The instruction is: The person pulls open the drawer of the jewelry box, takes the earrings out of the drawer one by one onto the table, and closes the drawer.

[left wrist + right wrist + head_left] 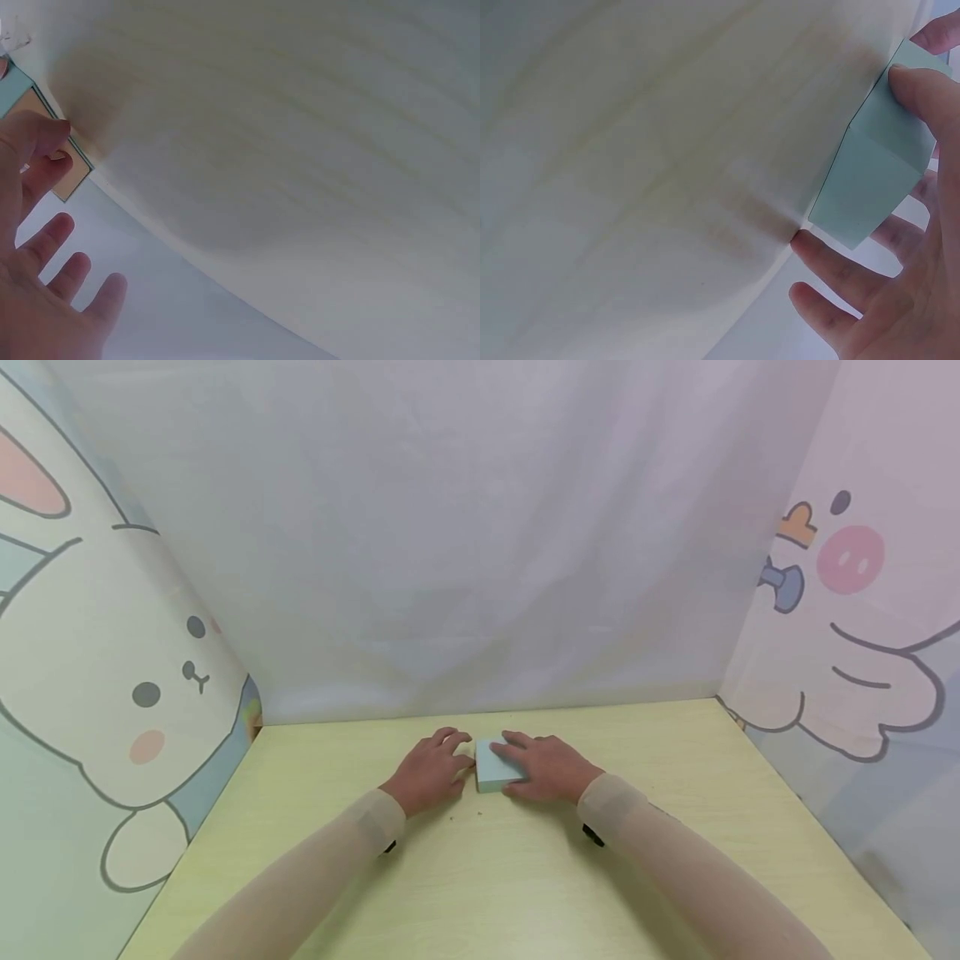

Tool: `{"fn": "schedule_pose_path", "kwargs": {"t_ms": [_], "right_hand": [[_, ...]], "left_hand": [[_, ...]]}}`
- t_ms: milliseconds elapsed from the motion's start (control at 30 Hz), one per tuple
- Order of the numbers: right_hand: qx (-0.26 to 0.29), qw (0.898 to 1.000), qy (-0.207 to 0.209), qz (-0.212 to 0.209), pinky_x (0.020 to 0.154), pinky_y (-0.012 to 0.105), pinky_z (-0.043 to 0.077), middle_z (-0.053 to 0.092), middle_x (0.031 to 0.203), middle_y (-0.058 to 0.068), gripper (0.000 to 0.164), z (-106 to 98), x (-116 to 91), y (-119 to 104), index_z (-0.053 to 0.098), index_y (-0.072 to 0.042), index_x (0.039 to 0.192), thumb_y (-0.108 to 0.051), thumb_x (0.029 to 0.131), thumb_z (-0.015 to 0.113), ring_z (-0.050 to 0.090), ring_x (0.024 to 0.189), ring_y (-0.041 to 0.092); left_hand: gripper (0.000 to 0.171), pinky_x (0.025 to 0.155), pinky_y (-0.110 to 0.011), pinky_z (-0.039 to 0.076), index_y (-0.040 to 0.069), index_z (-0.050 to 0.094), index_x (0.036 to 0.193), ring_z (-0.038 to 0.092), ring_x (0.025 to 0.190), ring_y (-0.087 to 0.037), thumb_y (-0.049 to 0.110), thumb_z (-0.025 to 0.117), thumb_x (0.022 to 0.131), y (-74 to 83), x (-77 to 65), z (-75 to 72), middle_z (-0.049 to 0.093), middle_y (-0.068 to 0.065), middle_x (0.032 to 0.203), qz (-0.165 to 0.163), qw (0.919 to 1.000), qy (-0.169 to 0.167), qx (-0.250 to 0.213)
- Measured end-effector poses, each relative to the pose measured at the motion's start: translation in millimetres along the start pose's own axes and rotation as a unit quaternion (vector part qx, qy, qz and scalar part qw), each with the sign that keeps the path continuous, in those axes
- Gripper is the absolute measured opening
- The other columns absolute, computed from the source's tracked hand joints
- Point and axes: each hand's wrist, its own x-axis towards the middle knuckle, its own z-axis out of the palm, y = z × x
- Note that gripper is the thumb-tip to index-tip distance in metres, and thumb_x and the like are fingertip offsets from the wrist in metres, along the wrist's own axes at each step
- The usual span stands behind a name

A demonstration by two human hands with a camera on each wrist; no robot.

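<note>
A small pale blue-green box (495, 768) lies on the table, its left end showing a brown panel (71, 180) framed in green in the left wrist view. My right hand (551, 768) grips it from the right, with the thumb (922, 90) on its near side and other fingers over the top and far side. At the opposite end is my left hand (431, 772). Its thumb and index fingertips are close together right at the brown panel, while the other fingers (71, 274) are spread apart.
The pale wooden table (480, 893) has a couple of tiny specks (480, 814) in front of the box. A light curtain (450, 568) hangs behind it. Printed cloth walls stand on both sides, a rabbit (97, 693) to the left and a white animal (862, 677) to the right.
</note>
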Motion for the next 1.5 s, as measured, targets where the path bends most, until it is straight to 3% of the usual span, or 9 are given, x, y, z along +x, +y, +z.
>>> {"fn": "schedule_pose_path", "kwargs": {"t_ms": [433, 667, 833, 1067, 1267, 1500], "right_hand": [[0.003, 1.000, 0.002, -0.003, 0.104, 0.055, 0.068, 0.061, 0.178, 0.016, 0.075, 0.5, 0.2, -1.3, 0.060, -0.022, 0.174, -0.048, 0.108, 0.082, 0.084, 0.115, 0.044], [0.002, 1.000, -0.007, 0.001, 0.106, 0.057, 0.068, 0.059, 0.179, 0.016, 0.076, 3.0, 0.4, -0.7, 0.058, -0.022, 0.175, -0.049, 0.108, 0.082, 0.084, 0.116, 0.044], [0.013, 1.000, -0.021, 0.012, 0.106, 0.058, 0.068, 0.055, 0.182, 0.015, 0.078, 2.6, 3.3, 2.3, 0.054, -0.024, 0.178, -0.050, 0.109, 0.080, 0.083, 0.116, 0.045], [0.021, 0.999, -0.043, 0.018, 0.107, 0.059, 0.068, 0.052, 0.184, 0.017, 0.081, 5.5, 3.3, 9.7, 0.048, -0.023, 0.181, -0.052, 0.111, 0.077, 0.082, 0.118, 0.044], [0.025, 0.999, -0.042, 0.013, 0.111, 0.062, 0.066, 0.049, 0.186, 0.018, 0.084, 3.4, 0.8, 15.7, 0.043, -0.022, 0.183, -0.048, 0.112, 0.078, 0.082, 0.121, 0.046], [0.052, 0.997, -0.044, 0.026, 0.116, 0.066, 0.064, 0.035, 0.194, 0.020, 0.095, 9.2, -4.8, 26.0, 0.032, -0.023, 0.188, -0.049, 0.110, 0.081, 0.083, 0.122, 0.045]], "left_hand": [[0.025, 0.116, -0.053, 0.068, 0.023, 0.088, 0.129, 0.062, 0.157, -0.036, 0.036, 0.085, 0.109, 3.1, -0.1, 2.0, 0.070, -0.006, 0.164, 0.007, 0.9996, 0.025, 0.013], [0.027, 0.116, -0.053, 0.068, 0.022, 0.087, 0.131, 0.063, 0.155, -0.035, 0.037, 0.085, 0.108, 2.2, -1.7, 6.2, 0.071, -0.006, 0.162, 0.006, 0.9995, 0.022, 0.020], [0.035, 0.121, -0.055, 0.065, 0.019, 0.085, 0.138, 0.062, 0.158, -0.036, 0.040, 0.080, 0.111, -2.8, 0.2, 2.0, 0.069, -0.008, 0.165, -0.016, 0.9999, -0.003, 0.005], [0.058, 0.131, -0.061, 0.056, 0.013, 0.070, 0.162, 0.056, 0.166, -0.037, 0.047, 0.073, 0.115, -14.5, -3.2, 2.3, 0.063, -0.012, 0.172, -0.066, 0.9950, -0.048, -0.058], [0.070, 0.137, -0.062, 0.051, 0.015, 0.060, 0.172, 0.053, 0.170, -0.039, 0.054, 0.068, 0.115, -28.5, -10.1, 9.4, 0.061, -0.013, 0.176, -0.085, 0.9921, -0.052, -0.077], [0.076, 0.141, -0.065, 0.045, 0.015, 0.054, 0.177, 0.048, 0.174, -0.043, 0.057, 0.067, 0.115, -41.5, -22.9, 13.4, 0.055, -0.015, 0.183, -0.094, 0.9904, -0.054, -0.086]]}}
